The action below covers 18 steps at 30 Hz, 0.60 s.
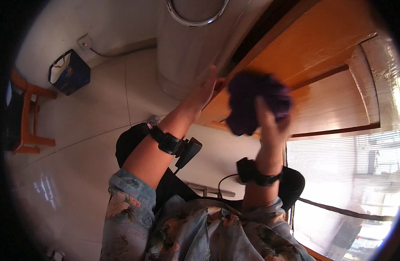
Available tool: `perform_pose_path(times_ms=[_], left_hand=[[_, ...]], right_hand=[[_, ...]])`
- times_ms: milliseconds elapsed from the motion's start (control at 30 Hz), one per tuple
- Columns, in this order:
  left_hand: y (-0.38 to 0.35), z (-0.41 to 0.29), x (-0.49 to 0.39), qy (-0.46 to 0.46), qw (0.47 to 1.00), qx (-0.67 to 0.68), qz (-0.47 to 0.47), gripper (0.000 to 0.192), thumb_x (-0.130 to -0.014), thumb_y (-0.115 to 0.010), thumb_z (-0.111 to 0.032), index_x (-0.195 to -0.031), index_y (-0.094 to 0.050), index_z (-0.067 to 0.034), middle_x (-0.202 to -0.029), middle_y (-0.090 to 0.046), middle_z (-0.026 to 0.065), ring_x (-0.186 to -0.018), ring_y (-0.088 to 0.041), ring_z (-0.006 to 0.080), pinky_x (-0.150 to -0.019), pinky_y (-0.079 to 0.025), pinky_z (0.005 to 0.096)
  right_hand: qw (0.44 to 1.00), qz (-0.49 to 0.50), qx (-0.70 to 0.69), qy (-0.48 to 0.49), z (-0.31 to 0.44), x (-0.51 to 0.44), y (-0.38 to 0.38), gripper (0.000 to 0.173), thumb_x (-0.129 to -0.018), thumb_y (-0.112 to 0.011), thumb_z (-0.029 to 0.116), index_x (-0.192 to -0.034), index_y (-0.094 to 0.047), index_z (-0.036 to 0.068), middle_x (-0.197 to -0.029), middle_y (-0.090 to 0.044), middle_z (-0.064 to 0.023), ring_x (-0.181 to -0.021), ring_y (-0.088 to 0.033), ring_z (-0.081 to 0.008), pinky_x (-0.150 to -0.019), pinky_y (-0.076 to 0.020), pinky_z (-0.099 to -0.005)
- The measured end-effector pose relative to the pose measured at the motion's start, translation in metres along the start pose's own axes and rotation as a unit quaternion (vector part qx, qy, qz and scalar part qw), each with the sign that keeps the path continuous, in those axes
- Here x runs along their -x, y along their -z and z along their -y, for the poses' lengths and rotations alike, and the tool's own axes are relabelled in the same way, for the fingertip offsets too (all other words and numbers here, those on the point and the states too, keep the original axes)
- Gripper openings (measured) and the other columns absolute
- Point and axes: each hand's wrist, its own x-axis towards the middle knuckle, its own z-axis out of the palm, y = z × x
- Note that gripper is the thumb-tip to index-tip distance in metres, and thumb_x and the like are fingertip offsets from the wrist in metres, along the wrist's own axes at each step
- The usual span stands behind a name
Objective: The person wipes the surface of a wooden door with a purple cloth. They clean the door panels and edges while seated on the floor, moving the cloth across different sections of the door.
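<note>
My right hand [274,125] grips a bunched dark purple cloth [252,104] in front of a panelled orange-brown wooden door [330,101]. The cloth is blurred, and most of the fingers are hidden behind it. My left hand [204,93] is at the door's near left edge, its back towards the white rounded appliance. Some of its fingers are in shadow and partly hidden, so I cannot tell whether they grip the edge. Each wrist wears a black strap with a small device and a cable.
A tall white rounded appliance [190,49] with a chrome ring [198,23] stands behind the door. Its cord [121,53] runs to a wall socket [85,42]. At left are a dark blue bag [72,75] and a wooden chair [28,114]. A bright window [333,169] lies at right.
</note>
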Motion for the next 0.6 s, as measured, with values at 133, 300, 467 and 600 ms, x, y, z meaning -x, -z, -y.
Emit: perform_pose_path(times_ms=[133,300,467,600], left_hand=[[0.002,0.006,-0.006,0.027,1.000,0.003,0.009,0.098,-0.084,-0.013,-0.079,-0.136,-0.044,-0.003,-0.137,-0.047,0.0150,-0.129,-0.039,0.0263,-0.111,-0.021,0.0393],[0.005,0.015,-0.009,0.007,0.999,0.041,0.028,0.097,-0.083,-0.018,-0.080,-0.132,-0.049,-0.002,-0.135,-0.049,0.0125,-0.128,-0.039,0.0235,-0.111,-0.021,0.0405],[0.002,0.012,-0.009,0.035,0.995,0.094,-0.019,0.097,-0.083,-0.022,-0.080,-0.132,-0.048,-0.001,-0.134,-0.049,0.0128,-0.127,-0.041,0.0227,-0.110,-0.023,0.0379],[0.005,0.008,-0.012,0.044,0.989,0.140,0.012,0.097,-0.083,-0.023,-0.080,-0.132,-0.047,0.000,-0.134,-0.049,0.0128,-0.127,-0.041,0.0226,-0.109,-0.024,0.0369]], right_hand=[[0.869,-0.268,0.228,0.347,0.069,-0.054,0.028,0.046,-0.071,-0.081,0.009,-0.112,-0.060,0.003,-0.107,-0.067,-0.0098,-0.098,-0.064,-0.0236,-0.090,-0.0507,-0.0341],[0.732,-0.161,0.326,0.577,0.096,-0.103,0.016,0.038,-0.069,-0.083,0.018,-0.101,-0.066,0.004,-0.104,-0.064,-0.0054,-0.091,-0.063,-0.0218,-0.077,-0.0533,-0.0276],[0.670,-0.092,0.461,0.575,0.060,-0.091,-0.008,0.035,-0.061,-0.081,0.019,-0.094,-0.068,0.019,-0.108,-0.059,-0.0015,-0.100,-0.052,-0.0205,-0.084,-0.0374,-0.0343],[0.704,-0.016,0.487,0.517,0.020,-0.060,-0.012,0.034,-0.059,-0.073,0.022,-0.092,-0.067,0.024,-0.109,-0.056,-0.0006,-0.103,-0.049,-0.0226,-0.085,-0.0344,-0.0381]])
